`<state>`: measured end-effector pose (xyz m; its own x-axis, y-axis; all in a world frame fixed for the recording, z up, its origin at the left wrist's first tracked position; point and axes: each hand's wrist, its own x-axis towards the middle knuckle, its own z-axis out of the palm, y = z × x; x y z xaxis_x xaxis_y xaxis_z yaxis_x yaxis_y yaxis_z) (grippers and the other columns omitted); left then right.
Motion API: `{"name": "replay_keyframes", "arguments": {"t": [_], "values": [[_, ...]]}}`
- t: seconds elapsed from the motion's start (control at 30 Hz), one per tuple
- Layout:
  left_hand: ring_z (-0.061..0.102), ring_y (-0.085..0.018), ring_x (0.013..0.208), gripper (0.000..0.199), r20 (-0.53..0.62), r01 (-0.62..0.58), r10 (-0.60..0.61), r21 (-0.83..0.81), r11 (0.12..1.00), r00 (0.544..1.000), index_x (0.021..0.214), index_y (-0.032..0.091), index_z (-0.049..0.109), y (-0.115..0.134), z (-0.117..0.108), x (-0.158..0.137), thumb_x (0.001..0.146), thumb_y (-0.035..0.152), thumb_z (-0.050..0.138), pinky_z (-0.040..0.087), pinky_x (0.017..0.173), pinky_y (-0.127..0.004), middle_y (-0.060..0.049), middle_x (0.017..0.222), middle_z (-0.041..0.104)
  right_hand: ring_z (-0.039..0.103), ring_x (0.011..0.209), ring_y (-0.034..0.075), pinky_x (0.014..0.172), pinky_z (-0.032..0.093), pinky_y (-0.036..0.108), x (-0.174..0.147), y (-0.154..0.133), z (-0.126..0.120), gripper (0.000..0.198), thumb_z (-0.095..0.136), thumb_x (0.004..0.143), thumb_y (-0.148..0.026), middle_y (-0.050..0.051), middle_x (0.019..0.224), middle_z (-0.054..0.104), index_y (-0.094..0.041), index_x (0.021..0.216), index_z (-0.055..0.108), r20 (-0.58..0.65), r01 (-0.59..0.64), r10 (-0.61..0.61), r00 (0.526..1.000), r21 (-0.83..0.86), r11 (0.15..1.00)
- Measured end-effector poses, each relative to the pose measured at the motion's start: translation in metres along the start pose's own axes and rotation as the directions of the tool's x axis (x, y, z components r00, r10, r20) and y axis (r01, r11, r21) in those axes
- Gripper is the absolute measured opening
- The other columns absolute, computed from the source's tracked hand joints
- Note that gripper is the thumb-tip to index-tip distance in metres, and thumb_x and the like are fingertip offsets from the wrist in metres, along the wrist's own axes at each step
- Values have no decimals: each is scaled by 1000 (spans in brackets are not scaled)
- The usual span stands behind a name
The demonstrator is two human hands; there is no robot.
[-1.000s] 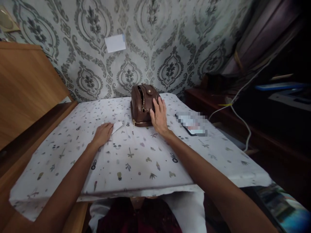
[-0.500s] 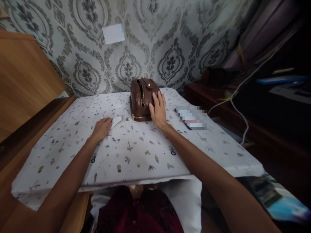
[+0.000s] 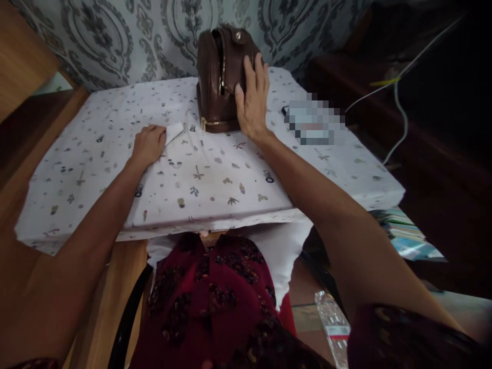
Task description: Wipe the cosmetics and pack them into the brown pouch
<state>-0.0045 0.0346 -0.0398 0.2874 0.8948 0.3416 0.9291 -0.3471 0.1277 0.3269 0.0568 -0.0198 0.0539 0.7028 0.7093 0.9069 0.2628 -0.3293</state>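
A brown leather bag with a gold zipper stands upright at the far side of the table. Its upper zipper is partly open, showing a dark gap. My right hand rests against the bag's right front, fingers spread and pointing up. To the left, my left hand lies low on the tablecloth, fingers closed around a folded white cloth. One end of this cloth sticks out beyond the fingers toward the bag; whether it is fabric or tissue is unclear.
The table has a white patterned tablecloth. A phone, mostly blurred out, lies right of the bag. A white cable hangs at the right. Wooden furniture borders the left, and a patterned wall stands behind.
The view has tilted downward, so the table and bag appear higher and more of my lap shows. Both hands keep about the same places on the bag and the cloth.
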Motion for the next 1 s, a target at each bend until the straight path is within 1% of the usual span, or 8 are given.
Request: {"name": "replay_keyframes", "arguments": {"t": [0.1, 0.2, 0.27, 0.37, 0.5, 0.63, 0.8, 1.0], "values": [[53, -33, 123, 39, -13, 8, -8, -2, 1000, 1000, 122, 21, 63, 1, 2, 1, 100, 32, 33, 38, 109, -51, -14, 128, 63, 9, 157, 16, 132, 5, 46, 2, 2, 4, 76, -10, 92, -63, -16, 166, 22, -40, 161, 11, 3, 6, -6, 1000, 12, 1000], [53, -32, 123, 38, -16, 15, -15, 1, 1000, 1000, 120, 21, 64, 0, 3, 1, 100, 32, 34, 39, 109, -49, -14, 126, 64, 11, 156, 12, 132, 7, 39, 3, 2, 5, 75, -14, 90, -64, -19, 163, 25, -47, 158, 12, -11, -2, 2, 1000, 20, 1000], [53, -31, 122, 38, -20, 22, -22, 7, 1000, 1000, 119, 20, 64, 0, 4, 2, 100, 32, 34, 39, 109, -48, -14, 125, 64, 10, 157, 14, 132, 6, 38, 2, 1, 4, 79, -14, 91, -64, -14, 166, 23, -39, 159, 18, 0, 3, -3, 1000, 16, 1000], [53, -31, 122, 38, -32, 20, -20, 3, 1000, 999, 119, 20, 64, 0, 5, 2, 99, 32, 34, 38, 109, -46, -14, 124, 64, 8, 157, 18, 132, 5, 46, 1, -2, 2, 83, -13, 92, -65, -9, 167, 22, -29, 159, 20, 11, 8, -8, 1000, 11, 1000], [54, -31, 120, 38, -16, 26, -26, -15, 1000, 1000, 118, 19, 65, 4, 1, 1, 98, 30, 35, 38, 109, -48, -15, 122, 64, 12, 156, 19, 131, 12, 48, -1, -5, 0, 81, -15, 89, -69, -17, 164, 27, -39, 158, 18, -23, -5, 6, 1000, 42, 999], [56, -30, 118, 37, -10, 29, -29, 24, 999, 1000, 116, 20, 66, 11, -6, -1, 98, 28, 36, 43, 104, -46, -14, 119, 66, 6, 156, 18, 131, 5, 47, -1, -5, 0, 90, -19, 89, -68, -8, 166, 27, -25, 159, 18, 0, -6, 6, 1000, 54, 999], [58, -30, 118, 36, -7, 26, -25, 61, 998, 1000, 117, 19, 67, 17, -12, -2, 98, 27, 37, 43, 106, -47, -14, 121, 66, 5, 156, 12, 131, 8, 40, 1, -3, 2, 82, -15, 85, -72, -22, 158, 36, -48, 156, 18, -20, -17, 19, 1000, 113, 993], [60, -29, 114, 35, -39, 11, -9, 61, 998, 999, 116, 21, 68, 14, -10, 0, 97, 28, 39, 45, 104, -46, -12, 119, 68, 6, 155, 11, 131, 2, 33, 3, -2, 2, 83, -11, 84, -72, -22, 161, 29, -45, 155, 22, 3, -26, 26, 1000, 130, 991]]}}
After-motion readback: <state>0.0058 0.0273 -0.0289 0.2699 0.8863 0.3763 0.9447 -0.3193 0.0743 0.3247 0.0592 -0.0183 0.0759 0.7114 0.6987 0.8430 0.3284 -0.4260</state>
